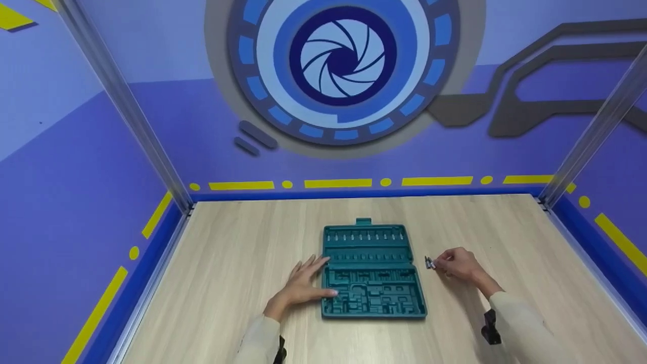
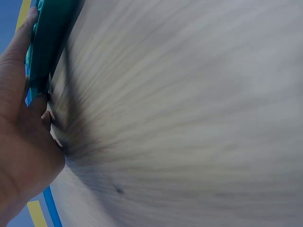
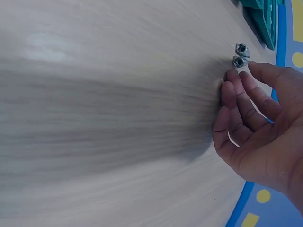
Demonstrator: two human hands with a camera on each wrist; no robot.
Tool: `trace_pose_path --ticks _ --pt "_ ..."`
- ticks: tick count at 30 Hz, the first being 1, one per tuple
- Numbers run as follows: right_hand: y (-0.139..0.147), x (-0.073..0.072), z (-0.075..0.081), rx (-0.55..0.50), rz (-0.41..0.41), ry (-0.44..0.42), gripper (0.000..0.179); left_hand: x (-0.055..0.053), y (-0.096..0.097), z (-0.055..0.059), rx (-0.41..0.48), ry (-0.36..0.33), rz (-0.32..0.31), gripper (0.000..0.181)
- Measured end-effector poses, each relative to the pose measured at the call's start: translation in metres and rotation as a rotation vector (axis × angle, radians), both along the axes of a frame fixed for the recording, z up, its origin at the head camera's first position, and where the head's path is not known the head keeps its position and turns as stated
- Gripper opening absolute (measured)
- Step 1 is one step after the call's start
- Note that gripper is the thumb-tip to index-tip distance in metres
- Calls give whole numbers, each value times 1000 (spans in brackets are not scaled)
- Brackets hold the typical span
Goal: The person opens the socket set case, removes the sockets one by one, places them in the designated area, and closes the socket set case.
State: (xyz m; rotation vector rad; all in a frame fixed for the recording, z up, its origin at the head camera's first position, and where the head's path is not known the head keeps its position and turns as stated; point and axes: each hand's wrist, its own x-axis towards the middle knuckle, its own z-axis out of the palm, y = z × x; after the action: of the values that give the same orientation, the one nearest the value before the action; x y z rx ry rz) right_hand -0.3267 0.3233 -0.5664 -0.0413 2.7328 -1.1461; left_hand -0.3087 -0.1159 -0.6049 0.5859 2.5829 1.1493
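A green plastic tool case (image 1: 374, 263) lies unfolded on the table, its moulded recesses facing up. Along its far half runs a row of small bits (image 1: 369, 237). My left hand (image 1: 302, 285) rests at the case's left side, fingers straight and spread, thumb over the near half's rim. In the left wrist view, that thumb lies along the case edge (image 2: 49, 42). To the right of the case, my right hand (image 1: 457, 264) pinches at small metal sockets (image 1: 429, 263) with thumb and fingertips. Two socket ends (image 3: 240, 56) with round openings show in the right wrist view.
The case stands on a light wood table (image 1: 242, 237). Blue and purple panels (image 1: 172, 131) with yellow marks rise at the back and both sides, with metal posts (image 1: 126, 111) at the corners. A latch tab (image 1: 363, 221) sticks out from the case's far edge.
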Motion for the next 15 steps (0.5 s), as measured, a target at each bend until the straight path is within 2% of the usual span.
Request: trace_pose_path --ticks 5,9,15 --pt "-4 -16 14 12 29 80 23 -2 0 -1 0 4 0 99" --pt "-19 -31 23 24 69 149 23 -2 1 0 3 -6 -2 99" --pt "-48 -49 18 24 72 176 24 -2 2 -2 1 -19 14 100"
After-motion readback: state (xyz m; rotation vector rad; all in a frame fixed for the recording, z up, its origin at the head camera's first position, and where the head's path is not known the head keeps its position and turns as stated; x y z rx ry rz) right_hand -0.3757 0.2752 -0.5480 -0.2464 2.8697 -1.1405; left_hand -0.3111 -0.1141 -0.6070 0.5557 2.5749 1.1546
